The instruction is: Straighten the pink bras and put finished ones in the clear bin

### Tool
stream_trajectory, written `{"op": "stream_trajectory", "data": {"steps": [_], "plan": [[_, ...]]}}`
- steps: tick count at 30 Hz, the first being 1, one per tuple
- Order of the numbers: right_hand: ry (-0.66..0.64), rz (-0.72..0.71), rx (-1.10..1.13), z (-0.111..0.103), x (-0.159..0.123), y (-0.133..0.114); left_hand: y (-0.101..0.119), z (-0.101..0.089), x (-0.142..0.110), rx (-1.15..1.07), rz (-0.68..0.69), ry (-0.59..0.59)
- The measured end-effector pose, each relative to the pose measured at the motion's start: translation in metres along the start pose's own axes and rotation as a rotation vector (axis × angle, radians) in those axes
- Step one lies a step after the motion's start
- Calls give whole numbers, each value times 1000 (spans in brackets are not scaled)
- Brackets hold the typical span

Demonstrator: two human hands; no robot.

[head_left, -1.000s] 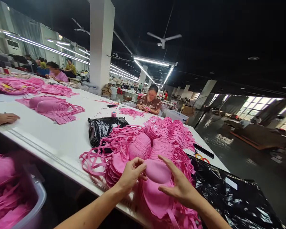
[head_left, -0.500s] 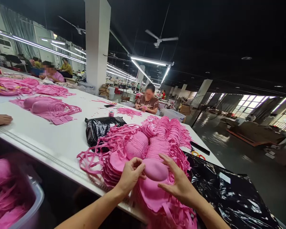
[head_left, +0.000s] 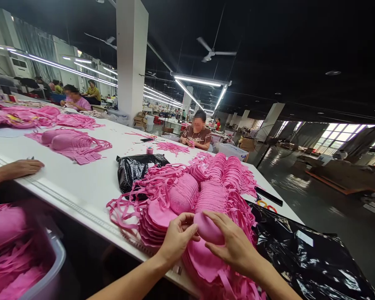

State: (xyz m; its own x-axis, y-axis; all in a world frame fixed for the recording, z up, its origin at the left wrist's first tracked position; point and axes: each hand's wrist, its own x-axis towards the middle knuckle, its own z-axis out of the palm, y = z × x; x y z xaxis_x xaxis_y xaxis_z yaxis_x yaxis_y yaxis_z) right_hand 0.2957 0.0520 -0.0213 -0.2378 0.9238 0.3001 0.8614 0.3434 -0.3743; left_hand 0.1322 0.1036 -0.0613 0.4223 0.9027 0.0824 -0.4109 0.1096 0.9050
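Between my hands is a pink bra cup (head_left: 208,229), at the near end of a long stack of nested pink bras (head_left: 212,193). My left hand (head_left: 178,235) pinches the cup's left edge between thumb and fingers. Curved around the cup's right side, my right hand (head_left: 233,239) has its fingers on the top and its thumb low at the edge. Whether this cup is joined to the bra beneath cannot be seen. Pink straps (head_left: 125,210) hang in loops to the left of the stack.
Black plastic bags lie behind the stack (head_left: 137,166) and to its right (head_left: 312,254). Scissors (head_left: 267,206) are near the right edge. A plastic bin (head_left: 58,254) of pink bras stands lower left. A co-worker's hand (head_left: 26,167) rests on the white table (head_left: 81,179); another person (head_left: 198,131) sits opposite.
My right hand has closed in from beside the cup onto its right side. My left hand still pinches the edge. The co-worker's hand reaches farther onto the table, and the view has shifted slightly.
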Motion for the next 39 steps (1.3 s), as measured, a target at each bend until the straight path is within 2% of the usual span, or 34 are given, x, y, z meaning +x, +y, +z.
{"op": "stream_trajectory", "data": {"steps": [3, 8, 12, 19, 26, 31, 35, 39], "plan": [[5, 24, -31, 2, 6, 5, -5, -7, -13, 5, 25, 37], [-70, 86, -96, 9, 20, 9, -14, -30, -40, 207, 138, 71], [-76, 35, -99, 18, 29, 6, -18, -45, -52, 279, 142, 132], [-63, -39, -69, 27, 36, -5, -16, -55, -57, 365, 189, 174], [-86, -23, -75, 29, 36, -13, -16, -59, -56, 478, 228, 183], [-131, 23, -56, 29, 43, -30, -6, -65, -53, 591, 263, 190], [-169, -15, -68, 34, 61, -52, 11, -76, -49, 506, 236, 282], [-215, -93, -75, 43, 84, -85, 36, -97, -51, 207, 147, 385]]}}
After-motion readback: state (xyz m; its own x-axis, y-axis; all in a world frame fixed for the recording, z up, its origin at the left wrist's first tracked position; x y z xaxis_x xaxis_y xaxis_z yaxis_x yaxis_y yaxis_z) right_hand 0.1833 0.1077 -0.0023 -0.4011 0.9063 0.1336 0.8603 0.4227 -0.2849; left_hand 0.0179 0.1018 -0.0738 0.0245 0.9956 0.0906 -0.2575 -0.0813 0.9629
